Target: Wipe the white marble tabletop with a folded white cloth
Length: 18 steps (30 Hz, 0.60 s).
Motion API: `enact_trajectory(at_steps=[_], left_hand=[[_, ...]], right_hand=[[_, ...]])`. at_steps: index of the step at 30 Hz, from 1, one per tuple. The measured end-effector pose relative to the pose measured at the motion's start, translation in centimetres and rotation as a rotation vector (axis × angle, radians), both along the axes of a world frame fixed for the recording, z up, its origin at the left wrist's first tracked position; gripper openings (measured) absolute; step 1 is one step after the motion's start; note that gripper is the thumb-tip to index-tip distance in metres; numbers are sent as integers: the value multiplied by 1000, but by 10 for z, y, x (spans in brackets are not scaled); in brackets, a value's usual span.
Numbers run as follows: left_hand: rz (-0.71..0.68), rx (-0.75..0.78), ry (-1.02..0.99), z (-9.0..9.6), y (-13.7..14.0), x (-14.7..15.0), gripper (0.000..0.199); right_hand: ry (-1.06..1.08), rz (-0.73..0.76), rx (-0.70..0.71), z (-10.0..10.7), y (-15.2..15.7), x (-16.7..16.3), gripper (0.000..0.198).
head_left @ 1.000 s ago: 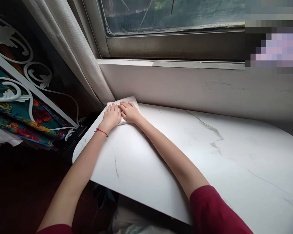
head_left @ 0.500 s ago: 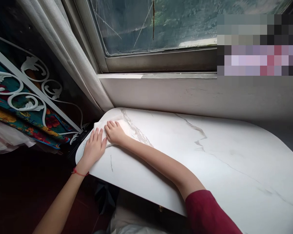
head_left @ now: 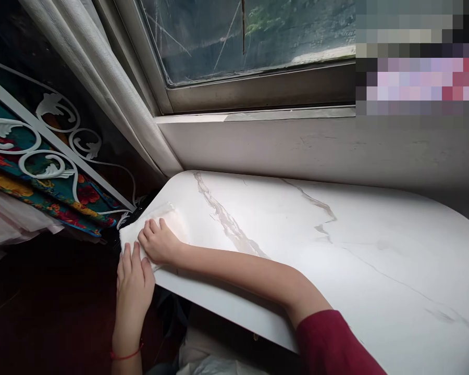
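Observation:
A white cloth [head_left: 172, 216] is spread over the left end of the white marble-patterned tabletop [head_left: 226, 198], reaching its rounded edge. On top of the cloth my right hand [head_left: 160, 242] presses down with its fingers curled into the fabric. My left hand [head_left: 135, 284], a red string bracelet [head_left: 127, 355] on its wrist, rests at the front left edge. Its fingers are stretched out against the cloth's near border, with the thumb beside my right hand. The cloth under both hands is hidden.
Behind the tabletop are a pale wall [head_left: 258, 143] and a window [head_left: 219, 47]. A light curtain [head_left: 113, 94] hangs at the left, near a white scrolled metal frame [head_left: 54, 130] with floral fabric [head_left: 86, 219]. A blurred patch covers the upper right.
Both hands have moved toward the near left edge of the tabletop, and the cloth has shifted with them. My left hand has come down to the edge.

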State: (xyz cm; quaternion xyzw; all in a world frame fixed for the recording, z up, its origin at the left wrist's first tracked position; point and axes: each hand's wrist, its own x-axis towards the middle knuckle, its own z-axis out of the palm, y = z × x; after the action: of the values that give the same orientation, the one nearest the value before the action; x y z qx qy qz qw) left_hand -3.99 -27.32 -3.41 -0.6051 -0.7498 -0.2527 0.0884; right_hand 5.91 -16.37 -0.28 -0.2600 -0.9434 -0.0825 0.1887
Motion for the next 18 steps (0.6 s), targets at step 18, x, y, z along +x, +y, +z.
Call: enact_trajectory(at_steps=[18], left_hand=[[-134,110,1,18,84,8,51]], right_hand=[[194,105,-110,-12,52,17,38]])
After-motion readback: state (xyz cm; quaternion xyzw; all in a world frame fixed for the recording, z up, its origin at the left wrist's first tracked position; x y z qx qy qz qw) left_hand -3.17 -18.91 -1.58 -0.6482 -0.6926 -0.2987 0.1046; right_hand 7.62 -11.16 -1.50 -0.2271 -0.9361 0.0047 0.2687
